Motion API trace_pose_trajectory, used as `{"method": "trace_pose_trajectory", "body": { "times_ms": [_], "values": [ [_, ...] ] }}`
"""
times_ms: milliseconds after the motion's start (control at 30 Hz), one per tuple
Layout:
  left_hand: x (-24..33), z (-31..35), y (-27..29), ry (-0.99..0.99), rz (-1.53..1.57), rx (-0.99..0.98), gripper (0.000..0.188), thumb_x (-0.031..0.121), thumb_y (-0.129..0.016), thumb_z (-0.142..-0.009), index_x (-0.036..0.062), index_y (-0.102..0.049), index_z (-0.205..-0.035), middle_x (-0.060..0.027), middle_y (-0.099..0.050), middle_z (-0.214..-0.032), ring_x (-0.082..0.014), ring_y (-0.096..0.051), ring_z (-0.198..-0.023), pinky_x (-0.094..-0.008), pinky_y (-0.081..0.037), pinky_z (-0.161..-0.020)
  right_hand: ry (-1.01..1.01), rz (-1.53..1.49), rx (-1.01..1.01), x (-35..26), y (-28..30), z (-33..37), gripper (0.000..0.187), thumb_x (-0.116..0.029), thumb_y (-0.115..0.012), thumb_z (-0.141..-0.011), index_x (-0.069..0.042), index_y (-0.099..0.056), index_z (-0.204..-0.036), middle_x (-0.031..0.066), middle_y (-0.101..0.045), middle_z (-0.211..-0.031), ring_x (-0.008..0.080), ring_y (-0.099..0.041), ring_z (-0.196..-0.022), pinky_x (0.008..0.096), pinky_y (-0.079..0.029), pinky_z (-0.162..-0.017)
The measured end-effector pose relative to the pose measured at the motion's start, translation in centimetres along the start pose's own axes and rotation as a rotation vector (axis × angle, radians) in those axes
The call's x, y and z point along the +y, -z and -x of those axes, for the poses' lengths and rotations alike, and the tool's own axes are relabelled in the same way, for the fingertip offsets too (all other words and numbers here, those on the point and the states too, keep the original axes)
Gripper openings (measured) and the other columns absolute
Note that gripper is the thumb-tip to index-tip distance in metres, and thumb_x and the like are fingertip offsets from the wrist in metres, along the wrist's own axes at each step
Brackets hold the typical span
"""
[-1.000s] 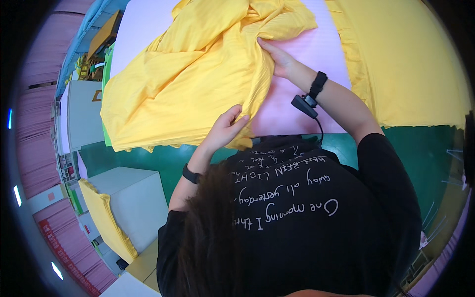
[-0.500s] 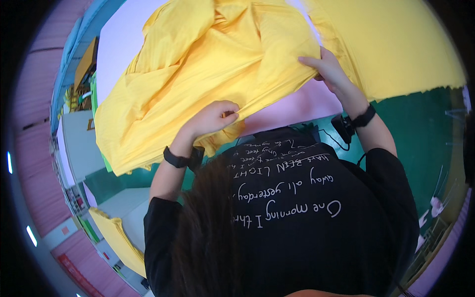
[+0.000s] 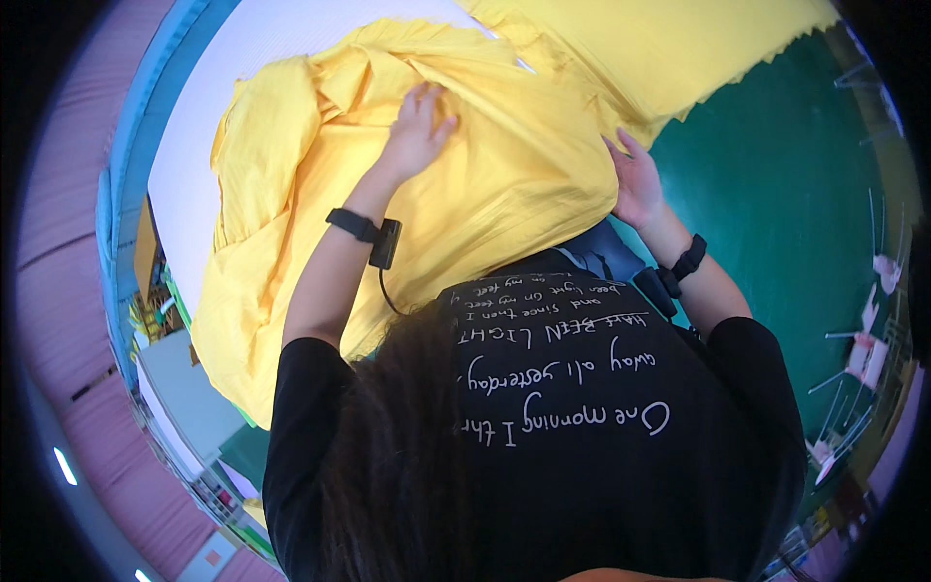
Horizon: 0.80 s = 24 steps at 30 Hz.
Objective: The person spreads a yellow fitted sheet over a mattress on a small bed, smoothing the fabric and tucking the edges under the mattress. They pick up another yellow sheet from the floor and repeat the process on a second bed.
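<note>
A large piece of yellow fabric (image 3: 514, 165), rumpled and folded in places, spreads over a white table (image 3: 281, 44) and hangs down its near edge in front of me. My left hand (image 3: 417, 134) lies on top of the fabric with fingers stretched forward, pressing no visible fold between them. At the fabric's right edge is my right hand (image 3: 637, 179), thumb and finger apart. Part of that hand is hidden beside the cloth, and I see no grip on it. Both wrists carry black straps with small devices.
Another expanse of yellow fabric (image 3: 679, 48) with a ragged edge lies at the far right. Green floor (image 3: 776, 194) shows beyond it. Pale pink stools with metal legs (image 3: 866, 359) stand far right. A grey-white surface (image 3: 194, 388) is at the left.
My left hand has left the fabric's near edge and moved forward onto its top. My right hand has let go of the edge and come lower. The cloth has shifted toward me.
</note>
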<state>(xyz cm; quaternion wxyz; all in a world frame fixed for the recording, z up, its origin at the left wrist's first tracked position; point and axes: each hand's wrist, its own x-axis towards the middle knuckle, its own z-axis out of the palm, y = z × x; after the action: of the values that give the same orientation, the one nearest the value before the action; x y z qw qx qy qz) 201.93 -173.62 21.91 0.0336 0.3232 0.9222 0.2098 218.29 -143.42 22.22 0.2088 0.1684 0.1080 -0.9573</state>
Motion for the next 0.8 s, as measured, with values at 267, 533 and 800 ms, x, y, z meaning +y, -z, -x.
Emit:
{"method": "trace_pose_trajectory", "body": {
  "times_ms": [267,533,800],
  "values": [
    [-0.8,-6.7,0.5,0.217,-0.084,-0.151,0.052,0.044,-0.036,-0.092,0.0174,-0.033,-0.136,-0.0252,-0.017,-0.142,-0.0380,-0.048,-0.113,-0.0412,-0.038,-0.096,-0.170,0.534,0.115,0.6,2.8,4.6,0.040,-0.021,-0.055,-0.088,0.003,-0.049,-0.120,0.0114,-0.058,-0.115,0.0174,-0.058,-0.102,0.0287,-0.046,-0.088],
    [1.2,-11.2,3.0,0.015,-0.522,-0.345,0.054,0.027,-0.054,-0.080,0.0212,-0.039,-0.131,-0.0133,-0.032,-0.139,-0.0313,-0.051,-0.109,-0.0402,-0.044,-0.089,0.329,1.443,0.241,1.0,6.6,5.8,0.025,-0.006,-0.067,-0.072,0.002,-0.062,-0.094,0.0054,-0.062,-0.096,0.0109,-0.057,-0.083,0.0242,-0.045,-0.075],
    [-1.6,-13.0,2.2,-0.214,-0.280,-0.368,0.054,0.016,-0.060,-0.074,0.0085,-0.041,-0.124,-0.0125,-0.049,-0.118,-0.0259,-0.061,-0.081,-0.0348,-0.050,-0.074,0.037,0.024,-0.075,1.5,4.6,5.5,0.036,-0.023,-0.056,-0.086,0.004,-0.055,-0.110,0.0091,-0.063,-0.103,0.0175,-0.061,-0.090,0.0285,-0.047,-0.082]
  ]
}}
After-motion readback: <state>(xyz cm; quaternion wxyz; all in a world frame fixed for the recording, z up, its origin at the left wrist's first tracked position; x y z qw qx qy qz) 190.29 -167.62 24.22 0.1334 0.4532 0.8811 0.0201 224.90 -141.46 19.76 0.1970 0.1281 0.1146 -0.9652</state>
